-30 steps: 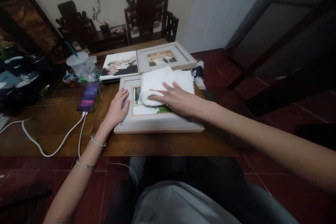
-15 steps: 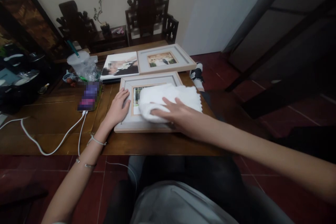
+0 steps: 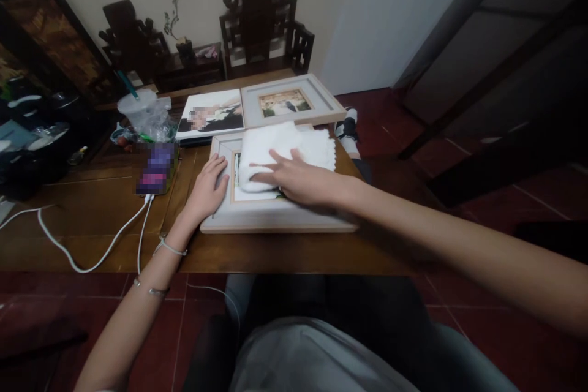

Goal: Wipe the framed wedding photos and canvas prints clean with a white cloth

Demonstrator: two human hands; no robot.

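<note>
In the head view, the fingers (image 3: 281, 160) of the right hand (image 3: 307, 182) spread wide over a folded white cloth (image 3: 264, 146), which lies on the near picture frame (image 3: 266, 218); the left hand (image 3: 210, 188) rests flat on its left border, thumb apart. Cloth and right hand hide most of the picture, and the frame's right side is largely covered. The phone (image 3: 157, 170) has a pixelated screen; dark wares at the left edge are cut off and murky. Behind lie a photo panel (image 3: 215, 111) and another frame (image 3: 316, 115), near a plastic cup (image 3: 136, 105). The wooden counter (image 3: 275, 254) stands above red floor tiles (image 3: 482, 331), facing dark chairs (image 3: 256, 18).
</note>
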